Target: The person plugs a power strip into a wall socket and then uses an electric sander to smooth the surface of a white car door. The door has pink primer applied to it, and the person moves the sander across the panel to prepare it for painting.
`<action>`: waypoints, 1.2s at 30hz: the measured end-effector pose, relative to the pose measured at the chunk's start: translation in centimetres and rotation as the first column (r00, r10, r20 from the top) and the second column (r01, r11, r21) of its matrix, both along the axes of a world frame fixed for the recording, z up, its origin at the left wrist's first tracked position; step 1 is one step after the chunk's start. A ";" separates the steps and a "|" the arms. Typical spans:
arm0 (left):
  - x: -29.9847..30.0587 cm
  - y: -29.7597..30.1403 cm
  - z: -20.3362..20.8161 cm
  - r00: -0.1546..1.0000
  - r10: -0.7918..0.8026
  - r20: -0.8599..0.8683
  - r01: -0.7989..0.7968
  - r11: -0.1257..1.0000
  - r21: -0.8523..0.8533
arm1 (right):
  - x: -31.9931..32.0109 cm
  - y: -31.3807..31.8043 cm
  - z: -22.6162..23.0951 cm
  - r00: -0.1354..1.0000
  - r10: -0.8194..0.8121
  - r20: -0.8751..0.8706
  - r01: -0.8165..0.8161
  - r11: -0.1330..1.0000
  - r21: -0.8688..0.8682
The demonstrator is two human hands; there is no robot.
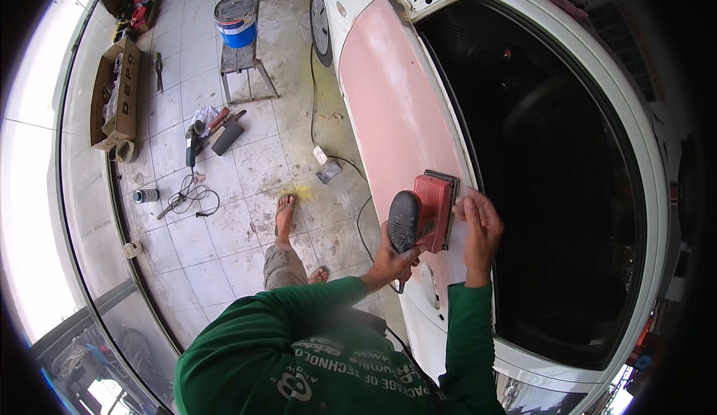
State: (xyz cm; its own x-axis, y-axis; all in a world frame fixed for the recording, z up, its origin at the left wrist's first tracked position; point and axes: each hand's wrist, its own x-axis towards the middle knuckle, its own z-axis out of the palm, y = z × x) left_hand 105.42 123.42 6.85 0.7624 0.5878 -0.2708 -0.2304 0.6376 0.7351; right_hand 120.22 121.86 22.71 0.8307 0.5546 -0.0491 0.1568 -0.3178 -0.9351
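Note:
My left hand (392, 260) is wrapped round the underside of a red electric sander (431, 206) with a black grip (404, 221). The sander is lifted and tipped, so its dark flat pad (452, 209) faces right. Close beside the pad is my right hand (480, 228), its fingers loosely bent and apart; nothing shows in them. Whether a fingertip touches the pad I cannot tell. Behind the sander is the car door (392, 94), coated in pink filler or primer with a paler streak down it. The door handle opening (429, 284) shows below my hands.
A dark car window (553, 183) lies to the right. The power cord (314, 109) runs over the tiled floor. A bench (243, 60) carries a blue paint bucket (236, 23). Farther left are an angle grinder (193, 142), a cardboard box (119, 94) and a small can (146, 195).

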 end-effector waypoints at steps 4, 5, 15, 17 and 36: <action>-2.0 -1.8 0.1 0.990 -0.130 0.061 0.056 0.742 0.669 | -10.3 -16.8 -3.0 0.873 -0.203 -0.444 0.109 0.968 -0.227; -2.4 -1.1 0.8 0.988 -0.144 0.060 0.036 0.586 0.809 | -12.3 -18.9 -3.4 0.808 -0.253 -0.533 0.145 0.961 -0.236; 4.1 12.1 4.4 0.795 -0.579 -0.183 -0.114 -0.439 0.891 | -13.7 -8.5 -6.0 0.664 -0.149 -0.733 0.547 0.764 0.341; 5.6 15.9 4.4 0.739 -0.624 -0.252 -0.140 -0.509 0.849 | -13.8 -5.2 -9.1 0.537 -0.065 -0.841 0.686 0.615 0.390; 10.6 17.9 7.8 0.340 -0.707 -0.620 -0.032 -0.667 0.744 | -14.6 -2.4 -11.8 0.683 -0.046 -0.729 0.679 0.408 0.610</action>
State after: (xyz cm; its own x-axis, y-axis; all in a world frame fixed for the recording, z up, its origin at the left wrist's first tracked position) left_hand 116.00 141.33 14.61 0.4948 -0.8684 0.0323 -0.7896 -0.4338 0.4340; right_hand 105.64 119.42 10.95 0.9306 0.2331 -0.2823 -0.3607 0.7160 -0.5977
